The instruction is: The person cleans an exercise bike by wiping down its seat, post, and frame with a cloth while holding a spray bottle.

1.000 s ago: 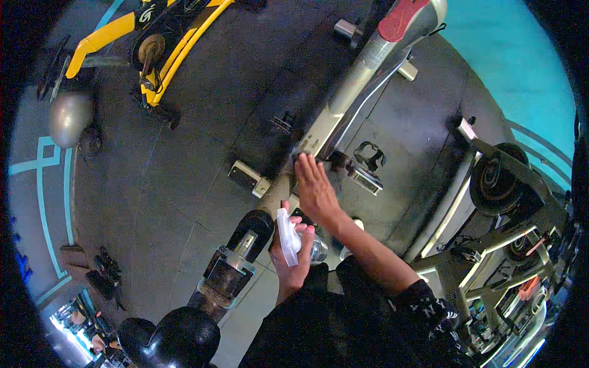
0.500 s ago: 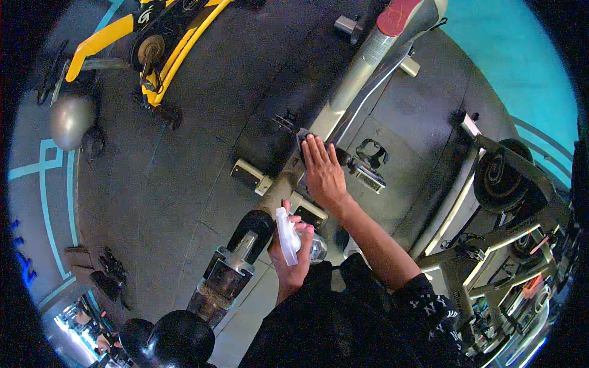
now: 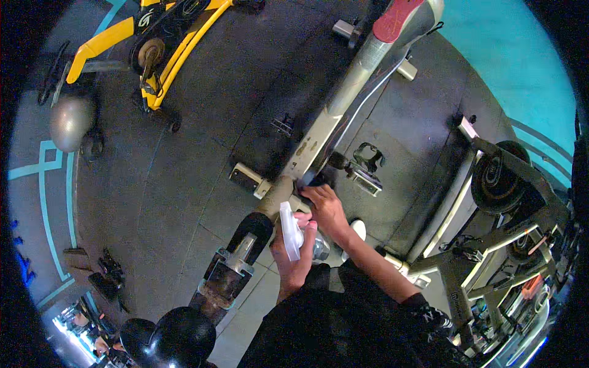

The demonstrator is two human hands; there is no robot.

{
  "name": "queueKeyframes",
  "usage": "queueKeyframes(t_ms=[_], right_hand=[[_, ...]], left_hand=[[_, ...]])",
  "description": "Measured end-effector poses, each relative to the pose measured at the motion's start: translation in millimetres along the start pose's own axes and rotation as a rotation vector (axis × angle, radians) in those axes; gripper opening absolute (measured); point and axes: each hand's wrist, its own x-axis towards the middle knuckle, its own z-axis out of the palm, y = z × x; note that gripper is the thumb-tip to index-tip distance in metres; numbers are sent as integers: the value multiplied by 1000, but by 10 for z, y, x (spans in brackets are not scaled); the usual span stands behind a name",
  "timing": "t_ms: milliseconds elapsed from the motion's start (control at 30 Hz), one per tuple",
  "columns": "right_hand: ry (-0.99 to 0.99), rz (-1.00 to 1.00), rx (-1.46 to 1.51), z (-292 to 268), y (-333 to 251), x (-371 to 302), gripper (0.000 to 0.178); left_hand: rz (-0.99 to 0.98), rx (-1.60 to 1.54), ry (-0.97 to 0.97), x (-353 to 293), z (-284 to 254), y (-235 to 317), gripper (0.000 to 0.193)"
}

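Wiping of the exercise bike's frame (image 3: 314, 144), ahead and left of the right hand (image 3: 328, 213), appears in hand; further wiping calls for firm contact; the right hand is angled forward-left, fingers curled, grip contents indeterminable; just left of it, the left hand (image 3: 293, 271) is wrapped round a trigger spray bottle (image 3: 289, 232)
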Motion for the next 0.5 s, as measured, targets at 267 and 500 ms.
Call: queueKeyframes(t_ms=[267,500], right_hand=[[-49,266,81,-225,48,-855,33],[-127,308,12,-187,233,-1268,34]], left_hand=[[53,140,-164,228,264,-95,32],[119,217,-140,398,495,35,39]])
